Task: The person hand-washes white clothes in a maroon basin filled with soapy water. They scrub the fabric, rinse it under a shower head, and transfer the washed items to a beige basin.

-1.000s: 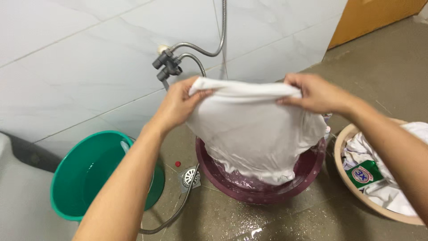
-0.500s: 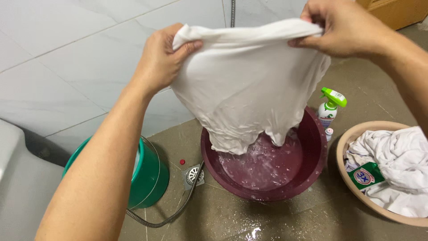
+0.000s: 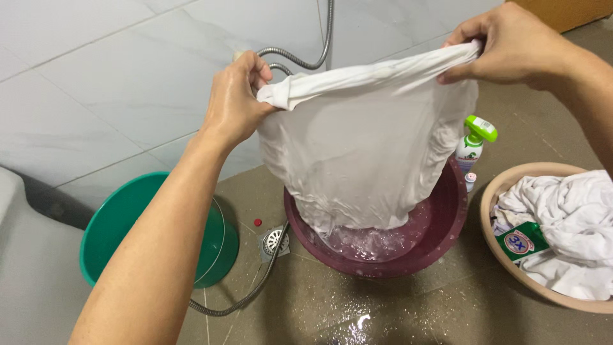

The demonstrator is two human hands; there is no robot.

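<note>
You have lowered the wet white cloth garment (image 3: pixel 367 153) so its hem dips into the soapy dark red plastic basin (image 3: pixel 447 220) again, your left hand (image 3: pixel 237 102) and right hand (image 3: pixel 514 46) both clenched on its top edge.

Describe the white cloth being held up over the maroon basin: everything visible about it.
The white cloth is a thin, wet-looking fabric, plain and unprinted, slightly translucent with clinging wrinkles. Its top edge is bunched and stretched between the left hand and the right hand, both gripping it. It hangs as a sagging sheet, narrowing downward, and its lower end dips into the sudsy water of the maroon basin. It hides part of a spray bottle behind it. Seams or garment shape cannot be made out.
</note>
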